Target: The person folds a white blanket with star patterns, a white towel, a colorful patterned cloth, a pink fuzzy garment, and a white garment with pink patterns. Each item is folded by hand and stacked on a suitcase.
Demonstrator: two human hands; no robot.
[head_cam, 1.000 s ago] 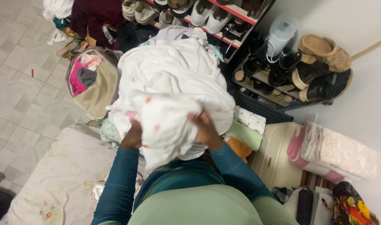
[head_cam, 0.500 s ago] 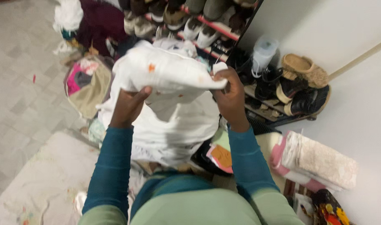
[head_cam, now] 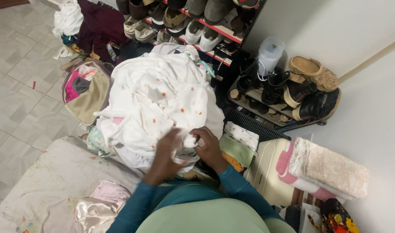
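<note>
Tiled floor, shoe rack (head_cam: 232, 30) at 12 o'clock. Left hand (head_cam: 168, 149) and right hand (head_cam: 208, 144) together, both pinching star-print white cloth's (head_cam: 171, 101) near edge atop laundry pile (head_cam: 163, 69), likely squaring corners.

Your left hand (head_cam: 165, 151) is blurred, so you cannot tell its grip. The star-print cloth (head_cam: 163, 99) hides the fingertips of your right hand (head_cam: 208, 146). The shoe rack (head_cam: 214, 26) is cut off by the top edge.
</note>
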